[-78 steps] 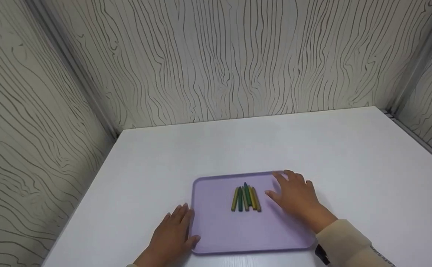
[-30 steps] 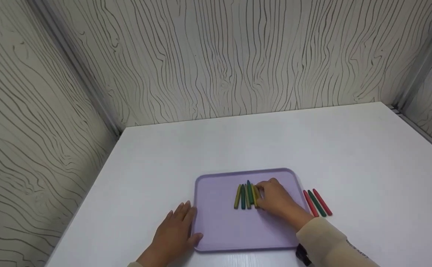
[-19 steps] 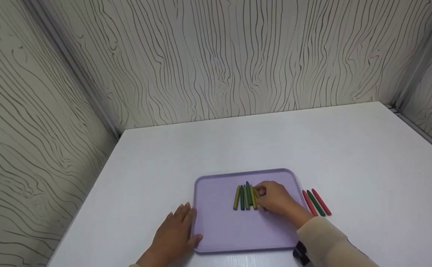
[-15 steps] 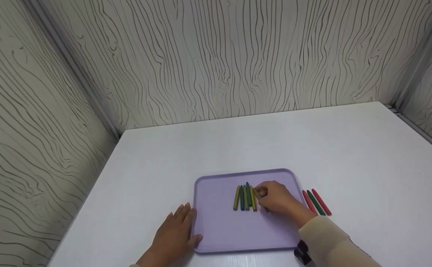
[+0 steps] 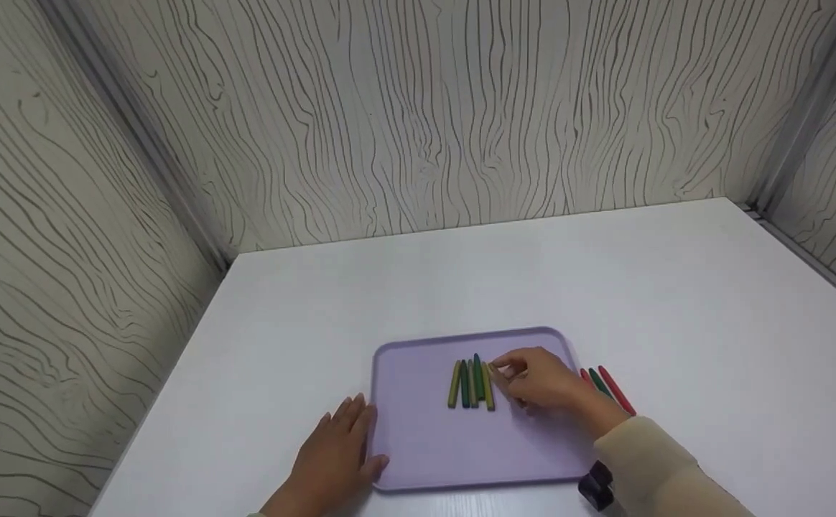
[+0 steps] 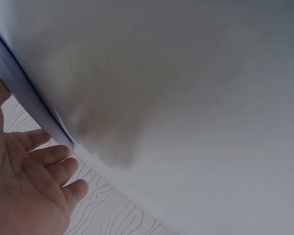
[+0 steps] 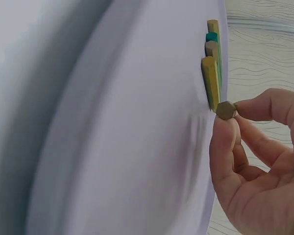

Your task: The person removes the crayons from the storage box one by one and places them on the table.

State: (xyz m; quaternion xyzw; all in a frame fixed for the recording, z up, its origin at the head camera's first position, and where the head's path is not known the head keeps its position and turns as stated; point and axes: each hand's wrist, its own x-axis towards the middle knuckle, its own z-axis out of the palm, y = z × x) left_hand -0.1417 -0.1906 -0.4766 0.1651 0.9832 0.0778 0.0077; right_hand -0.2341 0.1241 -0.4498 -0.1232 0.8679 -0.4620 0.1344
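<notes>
My right hand [image 5: 544, 377] is over the lilac tray [image 5: 425, 449], pinching a dull olive-yellow crayon between thumb and fingertips. In the right wrist view the hexagonal end of this crayon [image 7: 226, 110] faces the camera. Just left of it, several green, yellow and olive crayons [image 5: 465, 384] lie side by side on the tray, partly overlapping. My left hand [image 5: 332, 452] rests along the tray's left edge, its fingers extended and its thumb over the rim. In the left wrist view its fingertips touch the tray's side [image 6: 32, 95].
Two red crayons and a green one lie on the white table [image 5: 360, 294] right of the tray, partly hidden by my right wrist; the outer red crayon [image 5: 615, 388] shows best. Patterned panels [image 5: 425, 115] enclose the table's back and sides.
My right hand came from the tray's right side, pinched the rightmost olive-yellow crayon and drew it slightly right, away from the row. My left hand has stayed at the tray's edge.
</notes>
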